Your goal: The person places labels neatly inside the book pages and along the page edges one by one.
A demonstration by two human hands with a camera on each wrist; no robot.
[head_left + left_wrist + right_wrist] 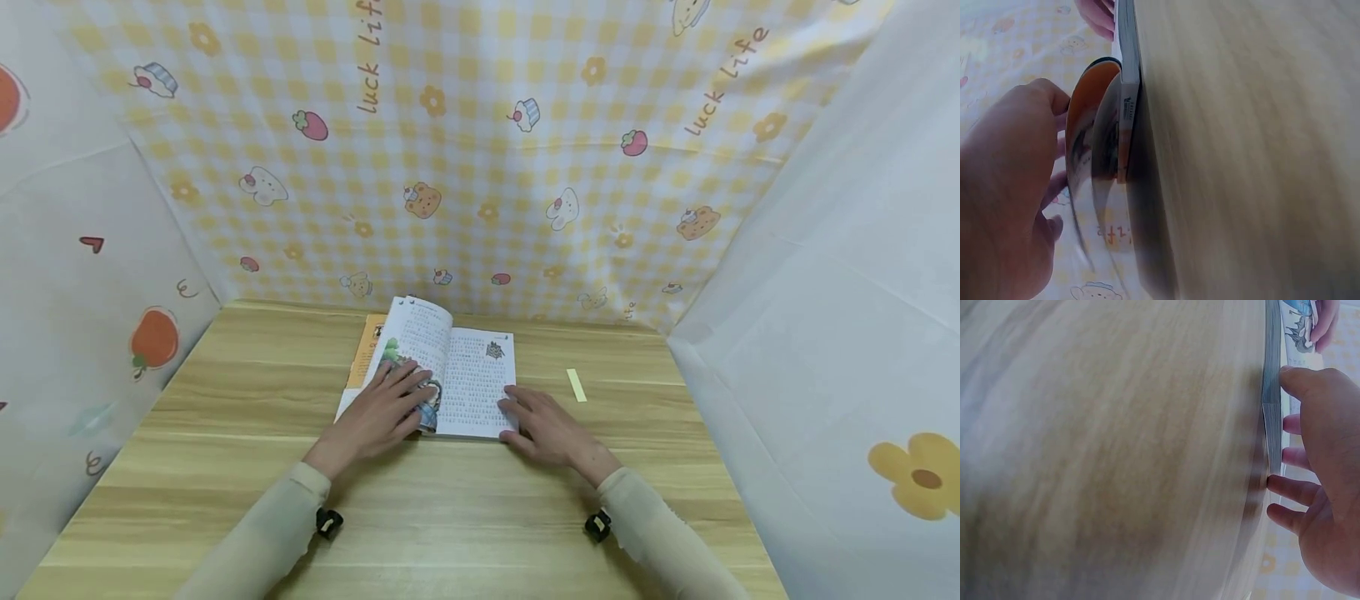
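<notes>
An open book (474, 385) lies on the wooden table, with printed text on both pages and a coloured picture low on the left one. My left hand (377, 414) rests over that picture with its fingers spread. In the left wrist view, the curved leaves (1082, 144) under this hand bow up from the book's spine side. At the book's right edge, my right hand (546, 427) touches the page margin with loosely bent fingers. The right wrist view shows its thumb and fingers (1294, 489) along the edge of the page block (1271, 381).
An orange page or cover (367, 350) sticks out beneath the book's left side. To the right, a pale yellow strip (576, 385) lies on the table (465, 517). A checked cloth (480, 167) hangs behind, and white printed sheets (840, 350) close in both sides.
</notes>
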